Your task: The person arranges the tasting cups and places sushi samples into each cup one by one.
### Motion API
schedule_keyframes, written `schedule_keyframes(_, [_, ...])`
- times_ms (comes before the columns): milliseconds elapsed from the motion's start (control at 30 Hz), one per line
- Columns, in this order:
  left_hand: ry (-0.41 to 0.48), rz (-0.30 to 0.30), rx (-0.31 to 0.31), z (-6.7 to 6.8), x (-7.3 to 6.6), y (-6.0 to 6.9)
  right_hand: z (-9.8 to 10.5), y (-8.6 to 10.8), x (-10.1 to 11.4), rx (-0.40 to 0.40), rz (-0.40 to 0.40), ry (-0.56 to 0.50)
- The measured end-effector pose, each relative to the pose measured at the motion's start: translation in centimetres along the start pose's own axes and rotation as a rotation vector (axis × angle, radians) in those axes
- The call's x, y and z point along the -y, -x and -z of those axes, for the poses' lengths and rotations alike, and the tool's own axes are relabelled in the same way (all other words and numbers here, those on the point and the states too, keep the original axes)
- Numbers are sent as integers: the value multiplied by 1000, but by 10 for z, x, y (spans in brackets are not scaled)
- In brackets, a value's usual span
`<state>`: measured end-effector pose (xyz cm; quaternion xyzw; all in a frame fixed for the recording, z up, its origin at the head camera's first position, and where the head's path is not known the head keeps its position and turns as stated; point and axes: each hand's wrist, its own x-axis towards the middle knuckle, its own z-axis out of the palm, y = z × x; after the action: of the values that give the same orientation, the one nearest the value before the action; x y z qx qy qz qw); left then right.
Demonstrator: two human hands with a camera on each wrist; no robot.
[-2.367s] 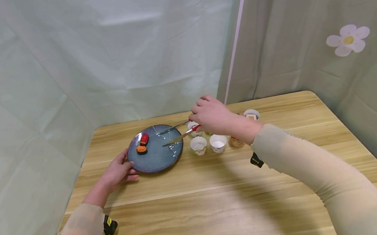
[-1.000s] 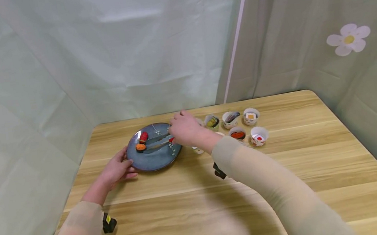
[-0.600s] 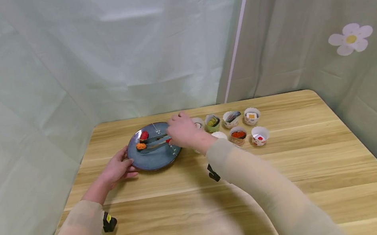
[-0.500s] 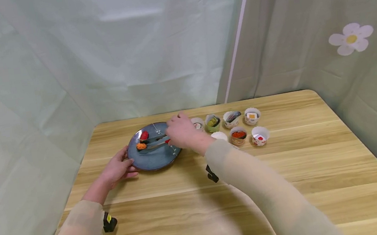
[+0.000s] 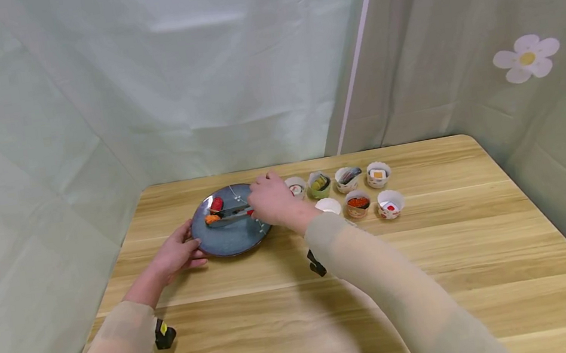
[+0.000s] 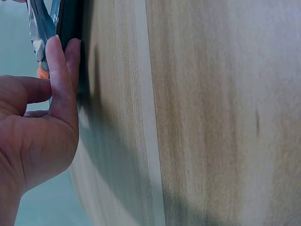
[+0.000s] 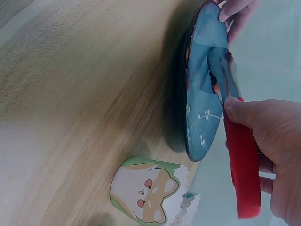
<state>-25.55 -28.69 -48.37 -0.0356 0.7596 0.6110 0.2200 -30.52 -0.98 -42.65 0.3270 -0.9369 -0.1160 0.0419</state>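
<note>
A round blue-grey plate (image 5: 235, 240) with a white blossom pattern lies at the table's left rear. On it sit a red-topped sushi piece (image 5: 217, 204) and an orange-topped sushi piece (image 5: 211, 218). My left hand (image 5: 177, 254) holds the plate's left rim, thumb above and fingers at the edge. My right hand (image 5: 272, 199) grips red-handled metal tongs (image 7: 242, 160) over the plate's right part. The tongs' tips point left and reach the two pieces; whether they pinch one, I cannot tell. Seen from the left wrist, the left hand (image 6: 44, 136) is at the plate's edge.
Paper cups stand in two rows right of the plate, among them a green cup (image 5: 319, 185), an orange-filled cup (image 5: 357, 204) and a white cup (image 5: 389, 204). My right forearm crosses the wooden table (image 5: 260, 324). A pale curtain (image 5: 227, 88) hangs behind.
My right hand has moved left from above the cups to over the plate. The tongs, wide apart earlier, have come closer together by the sushi pieces. My left hand has stayed at the rim.
</note>
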Motion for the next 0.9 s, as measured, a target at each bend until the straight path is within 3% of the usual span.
schedule_keyframes(367, [4,-5,3,0,0,1,-3,1,-3,-38,11,3])
schedule_keyframes(900, [-2,2,3,-1,-1,1,11,16,-17,-69,44,14])
